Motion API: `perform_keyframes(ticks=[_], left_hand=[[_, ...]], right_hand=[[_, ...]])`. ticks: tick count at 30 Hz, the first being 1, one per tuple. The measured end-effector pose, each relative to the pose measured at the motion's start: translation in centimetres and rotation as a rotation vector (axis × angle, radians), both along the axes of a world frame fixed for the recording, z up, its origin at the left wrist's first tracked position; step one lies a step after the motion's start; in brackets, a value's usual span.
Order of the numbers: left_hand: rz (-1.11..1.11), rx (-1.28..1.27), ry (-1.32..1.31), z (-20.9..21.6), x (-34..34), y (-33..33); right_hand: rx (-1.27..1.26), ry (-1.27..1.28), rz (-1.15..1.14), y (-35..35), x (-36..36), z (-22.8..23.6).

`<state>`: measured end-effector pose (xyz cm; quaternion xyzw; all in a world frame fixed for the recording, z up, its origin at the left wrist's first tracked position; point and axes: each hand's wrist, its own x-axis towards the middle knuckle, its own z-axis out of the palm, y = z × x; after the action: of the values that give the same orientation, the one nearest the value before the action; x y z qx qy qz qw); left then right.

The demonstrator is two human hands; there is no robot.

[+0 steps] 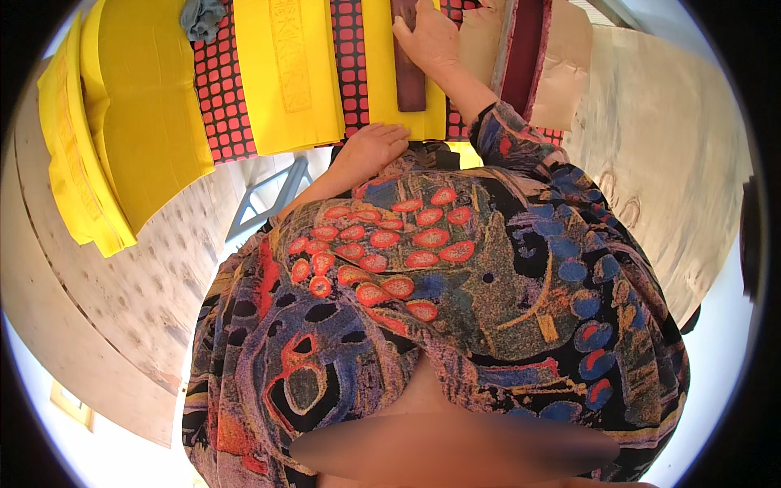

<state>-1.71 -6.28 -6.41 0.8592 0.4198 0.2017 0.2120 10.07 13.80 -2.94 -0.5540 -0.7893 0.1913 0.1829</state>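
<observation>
A long dark reddish-brown block [411, 77] lies lengthwise on a yellow sheet stack [378, 89] at the top middle. My right hand [429, 39] grips the block's far part, with the thumb along its side; the far fingertips are cut off by the picture's top edge. My left hand [373, 150] lies flat at the near edge of the same stack, fingers stretched out and holding nothing. To the left, another yellow stack [321, 98] bears a column of faint orange stamped marks. The underside of the block is hidden.
A red-and-black checked cloth [224, 106] covers the table under the stacks. Folded yellow sheets [146, 106] hang over at the left, by a grey rag [202, 18]. To the right are a maroon trough-like pad [522, 69], brown paper [565, 61] and a plywood board [667, 138].
</observation>
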Motion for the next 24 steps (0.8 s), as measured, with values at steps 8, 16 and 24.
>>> perform_keyframes(ticks=[8,16,24], left_hand=[[0.085,-0.130,-0.090,0.6,-0.9,0.2],[0.405,-0.433,-0.496,-0.8,-1.8,-2.5],[0.747,-1.081,-0.754,-3.7,-4.8,-5.9]], right_hand=[[0.116,0.179,-0.014,0.6,1.3,1.8],[0.356,0.141,-0.086,7.2,13.5,4.9],[0.292,-0.222,-0.172,9.3,17.0,-0.6]])
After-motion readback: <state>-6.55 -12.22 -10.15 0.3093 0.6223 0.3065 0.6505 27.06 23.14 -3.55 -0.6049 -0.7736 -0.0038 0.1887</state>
